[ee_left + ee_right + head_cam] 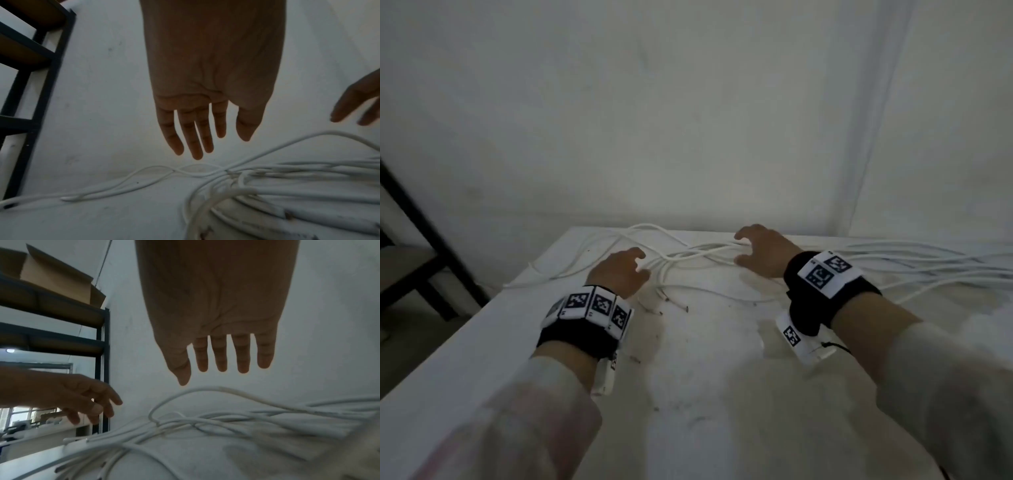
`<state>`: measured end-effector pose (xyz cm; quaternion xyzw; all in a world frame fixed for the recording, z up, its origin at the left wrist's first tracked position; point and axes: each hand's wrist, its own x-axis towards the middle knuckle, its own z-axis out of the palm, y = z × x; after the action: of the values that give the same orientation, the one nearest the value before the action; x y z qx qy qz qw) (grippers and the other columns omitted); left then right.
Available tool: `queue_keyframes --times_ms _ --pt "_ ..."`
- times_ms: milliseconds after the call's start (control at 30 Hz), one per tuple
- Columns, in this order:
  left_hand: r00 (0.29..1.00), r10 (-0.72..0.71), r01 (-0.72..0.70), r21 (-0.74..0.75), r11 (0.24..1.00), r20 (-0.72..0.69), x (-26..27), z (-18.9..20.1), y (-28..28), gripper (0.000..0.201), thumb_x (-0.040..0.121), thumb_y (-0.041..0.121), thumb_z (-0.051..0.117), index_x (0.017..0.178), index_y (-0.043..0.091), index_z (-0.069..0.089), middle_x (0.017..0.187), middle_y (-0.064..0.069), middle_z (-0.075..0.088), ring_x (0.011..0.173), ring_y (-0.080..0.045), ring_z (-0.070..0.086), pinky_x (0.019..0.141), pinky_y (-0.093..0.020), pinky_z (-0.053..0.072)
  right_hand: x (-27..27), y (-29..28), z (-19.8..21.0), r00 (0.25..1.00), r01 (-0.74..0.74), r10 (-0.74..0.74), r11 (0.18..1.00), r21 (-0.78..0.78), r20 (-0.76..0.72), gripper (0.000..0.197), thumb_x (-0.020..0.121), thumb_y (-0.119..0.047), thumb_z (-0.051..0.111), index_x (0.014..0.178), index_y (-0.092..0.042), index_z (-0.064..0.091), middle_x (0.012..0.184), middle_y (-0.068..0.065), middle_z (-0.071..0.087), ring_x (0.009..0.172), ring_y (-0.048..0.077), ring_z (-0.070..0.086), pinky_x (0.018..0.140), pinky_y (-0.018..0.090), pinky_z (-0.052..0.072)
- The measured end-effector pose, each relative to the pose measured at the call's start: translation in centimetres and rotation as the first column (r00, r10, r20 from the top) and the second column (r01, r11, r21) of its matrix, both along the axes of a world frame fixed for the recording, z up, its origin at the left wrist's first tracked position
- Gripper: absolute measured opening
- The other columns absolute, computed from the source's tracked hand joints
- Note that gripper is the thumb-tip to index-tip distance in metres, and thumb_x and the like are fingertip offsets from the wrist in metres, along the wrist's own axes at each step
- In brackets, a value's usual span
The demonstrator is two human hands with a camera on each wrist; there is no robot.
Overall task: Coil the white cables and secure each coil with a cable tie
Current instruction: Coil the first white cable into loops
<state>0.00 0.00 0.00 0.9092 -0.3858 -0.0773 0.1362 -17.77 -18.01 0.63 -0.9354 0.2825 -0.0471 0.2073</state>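
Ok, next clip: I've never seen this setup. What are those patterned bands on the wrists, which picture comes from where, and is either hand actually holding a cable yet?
No robot here: a person works with bare hands. The black wristbands with white square-patterned tags look like tracking markers, and a small camera sits on each wrist. The wide picture comes from a head-worn camera looking down; the other two look along each hand from the wrist.

On the stained white tabletop lies a loose tangle of thin white cables, none coiled yet. I can see no cable tie.

The left hand and right hand hover over the tangle. In the wrist views the left hand's fingers and the right hand's fingers are spread and hold nothing. A dark metal shelf rack stands to the left.
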Motion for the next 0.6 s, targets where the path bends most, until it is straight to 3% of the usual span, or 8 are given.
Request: queue_keyframes --times_ms 67,167,233,300,400,467,533,600 --pt "1.0 -0.019 0.02 0.057 0.998 -0.007 0.3 -0.5 -1.3 0.052 0.093 0.031 0.048 0.141 0.021 0.032 0.141 -0.01 0.041 0.125 -0.027 0.044 0.101 -0.036 0.037 1.1 -0.1 -0.4 0.998 -0.028 0.025 0.998 -0.05 -0.05 0.059 0.093 -0.035 0.049 0.144 -0.021 0.023 0.153 0.001 0.023 0.135 0.027 0.027 0.107 0.036 0.029" --pt "0.996 -0.084 0.085 0.075 0.994 -0.007 0.0 -1.0 -3.3 0.061 0.092 0.03 0.049 0.146 0.028 0.02 0.151 -0.008 0.025 0.132 -0.029 0.036 0.106 -0.04 0.034 2.6 0.5 -0.9 0.982 -0.092 0.079 0.993 -0.071 -0.173 0.064 0.094 -0.041 0.045 0.147 -0.026 0.012 0.153 0.006 0.024 0.14 0.027 0.02 0.109 0.037 0.024" --pt "0.991 -0.132 0.131 0.087 0.988 0.003 -0.2 -1.2 -4.4 0.064 0.091 0.029 0.051 0.146 0.031 0.018 0.155 -0.006 0.016 0.137 -0.028 0.028 0.109 -0.042 0.031 3.4 1.0 -1.3 0.972 -0.115 0.096 0.99 -0.08 -0.214 0.06 0.094 -0.044 0.044 0.146 -0.025 0.018 0.147 0.006 0.035 0.137 0.026 0.027 0.109 0.037 0.022" --pt "0.987 -0.161 0.157 0.139 0.978 0.018 -0.8 -1.3 -5.3 0.058 0.09 0.03 0.052 0.143 0.033 0.028 0.156 -0.003 0.013 0.14 -0.027 0.02 0.111 -0.042 0.026 3.8 1.4 -1.5 0.971 -0.144 0.117 0.983 -0.116 -0.21 0.043 0.095 -0.043 0.041 0.134 -0.025 0.039 0.135 0.003 0.049 0.129 0.023 0.038 0.106 0.038 0.024" --pt "0.982 -0.18 0.17 0.158 0.973 0.049 -1.4 -2.0 -5.8 0.033 0.091 0.036 0.051 0.12 0.024 0.056 0.14 -0.002 0.042 0.132 -0.025 0.036 0.103 -0.039 0.034 3.1 1.4 -0.7 0.983 -0.169 0.168 0.986 -0.004 -0.072 0.026 0.097 -0.033 0.041 0.111 -0.016 0.055 0.115 0.009 0.059 0.1 0.024 0.051 0.082 0.03 0.034" --pt "0.981 -0.181 0.174 0.089 0.981 0.075 -1.4 -2.3 -5.6 0.028 0.093 0.036 0.046 0.11 0.018 0.058 0.124 -0.005 0.055 0.117 -0.026 0.049 0.093 -0.037 0.04 1.8 0.9 0.4 0.984 -0.171 0.169 0.985 0.03 0.051 0.018 0.097 -0.028 0.043 0.098 -0.014 0.055 0.096 0.006 0.059 0.083 0.021 0.045 0.072 0.026 0.03" --pt "0.976 -0.183 0.182 0.019 0.983 0.121 -1.4 -2.2 -5.2 0.027 0.096 0.035 0.041 0.107 0.015 0.056 0.116 -0.007 0.059 0.109 -0.028 0.053 0.088 -0.035 0.04 0.3 0.3 1.4 0.98 -0.154 0.15 0.988 0.022 0.134 0.014 0.097 -0.025 0.043 0.088 -0.017 0.049 0.074 -0.006 0.049 0.075 0.017 0.042 0.066 0.024 0.027" --pt "0.965 -0.181 0.182 0.015 0.983 0.191 -1.4 -1.8 -4.7 0.028 0.097 0.034 0.037 0.103 0.012 0.055 0.11 -0.01 0.061 0.104 -0.029 0.056 0.085 -0.035 0.04 -1.1 -0.2 2.1 0.967 -0.134 0.128 0.991 0.014 0.222 0.014 0.097 -0.024 0.042 0.085 -0.018 0.047 0.066 -0.013 0.043 0.065 0.013 0.041 0.058 0.023 0.028"
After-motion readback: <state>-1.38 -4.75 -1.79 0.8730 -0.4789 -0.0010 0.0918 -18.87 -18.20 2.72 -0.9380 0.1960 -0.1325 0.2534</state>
